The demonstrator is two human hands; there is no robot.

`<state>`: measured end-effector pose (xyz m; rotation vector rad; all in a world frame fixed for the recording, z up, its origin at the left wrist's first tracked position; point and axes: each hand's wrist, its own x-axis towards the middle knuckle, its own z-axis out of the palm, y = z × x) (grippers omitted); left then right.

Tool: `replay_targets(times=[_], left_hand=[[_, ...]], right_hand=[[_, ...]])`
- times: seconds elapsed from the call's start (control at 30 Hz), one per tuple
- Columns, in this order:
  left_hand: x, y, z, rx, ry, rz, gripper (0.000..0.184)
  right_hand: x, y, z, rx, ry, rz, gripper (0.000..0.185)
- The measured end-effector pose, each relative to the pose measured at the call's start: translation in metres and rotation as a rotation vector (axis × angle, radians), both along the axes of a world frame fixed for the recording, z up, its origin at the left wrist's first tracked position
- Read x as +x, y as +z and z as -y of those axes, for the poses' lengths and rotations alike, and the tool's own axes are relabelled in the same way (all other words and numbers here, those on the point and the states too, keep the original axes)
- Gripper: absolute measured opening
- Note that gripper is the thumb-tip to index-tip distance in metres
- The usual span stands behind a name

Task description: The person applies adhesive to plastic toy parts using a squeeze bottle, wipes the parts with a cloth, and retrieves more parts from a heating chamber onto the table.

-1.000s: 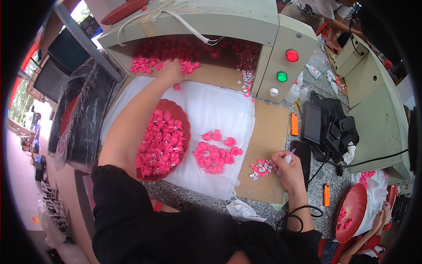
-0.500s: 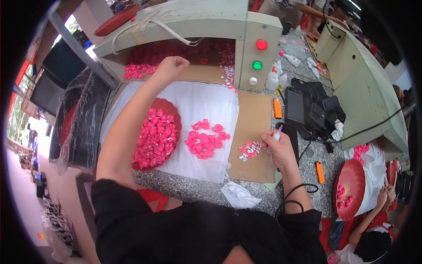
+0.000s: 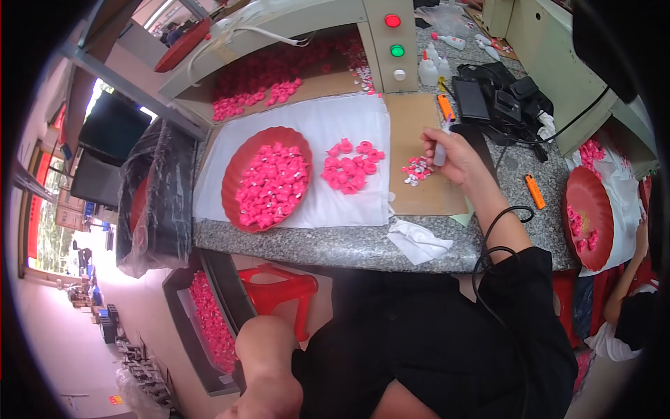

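My right hand [image 3: 453, 155] is closed around a small white squeeze bottle [image 3: 440, 152] with a purple nozzle pointing up. Just left of it, a small heap of pink and white bits [image 3: 417, 170] lies on a cardboard sheet [image 3: 419, 199]. My left hand is out of view; a bare bent limb, seemingly my left arm [image 3: 269, 349], shows at the bottom. On the white cloth [image 3: 328, 213], several pink moulded pieces [image 3: 349, 167] lie in a cluster. Beside them, a red scalloped tray [image 3: 232, 174] holds many more pink pieces [image 3: 272, 185].
A pale machine [image 3: 398, 70] with lit buttons stands behind, pink pieces inside. Orange lighter-like objects [image 3: 534, 192], white bottles [image 3: 428, 70] and black devices [image 3: 471, 98] lie right. A crumpled tissue [image 3: 419, 241] lies at the front edge. Below are a red stool [image 3: 279, 293] and grey bin [image 3: 185, 328].
My left hand has left the area before the machine opening and gone out of view. The camera view has shifted, showing the stool and bin. My right hand still holds the bottle near the small bits.
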<state>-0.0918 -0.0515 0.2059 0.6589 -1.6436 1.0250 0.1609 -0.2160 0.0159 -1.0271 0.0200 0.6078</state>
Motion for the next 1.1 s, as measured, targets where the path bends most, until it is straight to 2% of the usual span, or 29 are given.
replay_targets(times=[0.1, 0.17, 0.2, 0.37, 0.43, 0.5, 0.77, 0.83, 0.87, 0.9, 0.93, 0.97, 1.0, 1.03, 1.1], left_hand=[[-0.018, 0.004, -0.008, 0.048, 0.059, -0.036, 0.019], [-0.025, 0.02, 0.001, -0.092, -0.076, -0.036, 0.023], [-0.028, 0.019, -0.005, -0.109, 0.039, 0.033, 0.025], [-0.038, 0.0, -0.032, -0.107, 0.179, 0.166, 0.024], [-0.037, -0.001, -0.03, -0.093, 0.22, 0.21, 0.024], [-0.037, 0.01, -0.015, -0.226, 0.063, 0.021, 0.023], [-0.029, -0.004, -0.024, -0.177, 0.127, 0.141, 0.023], [-0.026, -0.003, -0.02, -0.217, 0.144, 0.149, 0.023], [-0.026, -0.002, -0.014, -0.23, 0.114, 0.067, 0.023], [-0.025, -0.002, -0.01, -0.242, 0.084, -0.012, 0.023], [-0.023, -0.004, -0.011, -0.245, 0.083, -0.014, 0.023], [-0.018, -0.007, -0.016, -0.231, 0.097, 0.134, 0.025], [-0.015, -0.01, -0.02, -0.214, 0.113, 0.284, 0.027], [-0.014, -0.012, -0.022, -0.215, 0.111, 0.284, 0.027], [-0.014, -0.018, -0.024, -0.187, 0.125, -0.01, 0.019]], right_hand=[[0.008, 0.001, 0.006, -0.033, -0.014, 0.047, 0.017], [0.007, 0.006, 0.01, -0.277, -0.082, 0.231, 0.015], [0.011, 0.001, 0.011, -0.358, -0.082, 0.254, 0.016], [0.007, -0.004, 0.003, -0.561, -0.125, 0.296, 0.02], [0.008, -0.01, 0.005, -0.69, -0.088, 0.397, 0.018], [0.0, -0.003, 0.002, -0.713, -0.068, 0.372, 0.018], [-0.003, -0.011, 0.013, -0.64, 0.029, 0.383, 0.017], [-0.002, -0.012, 0.021, -0.979, -0.108, 0.567, 0.017], [-0.006, -0.002, 0.025, -1.115, -0.063, 0.573, 0.02], [-0.008, -0.005, 0.027, -1.121, -0.059, 0.571, 0.02], [-0.01, -0.007, 0.029, -1.233, 0.008, 0.668, 0.021], [-0.013, -0.007, 0.03, -1.342, 0.072, 0.764, 0.024], [-0.018, -0.007, 0.027, -1.431, 0.076, 0.734, 0.026], [-0.02, -0.007, 0.025, -1.431, 0.075, 0.733, 0.026], [-0.022, -0.008, 0.024, -1.47, 0.032, 0.77, 0.025]])
